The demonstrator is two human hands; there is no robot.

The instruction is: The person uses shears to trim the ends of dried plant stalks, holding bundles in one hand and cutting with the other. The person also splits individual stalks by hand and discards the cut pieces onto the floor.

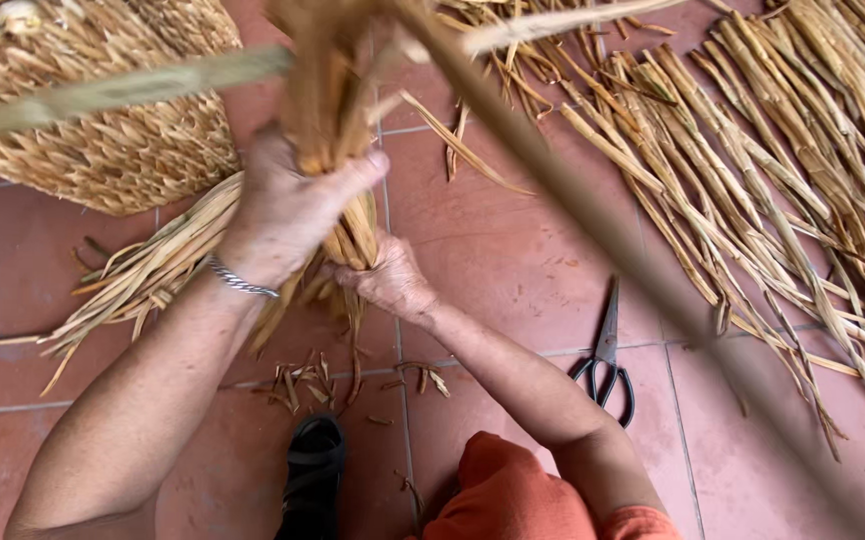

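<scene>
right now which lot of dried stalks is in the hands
The upright bundle at the middle, held by the left hand and right hand. The heap at right and the sheaf by the basket lie untouched.

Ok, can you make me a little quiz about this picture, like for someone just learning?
1. True or false: the scissors are in the right hand.
2. What do both hands grip? A) the woven basket B) a bundle of dried stalks C) a rope
3. Fill in: the left hand has a silver ____ at its wrist.

Key: 1 false, they lie on the tiled floor. 2 B. 3 bracelet.
</scene>
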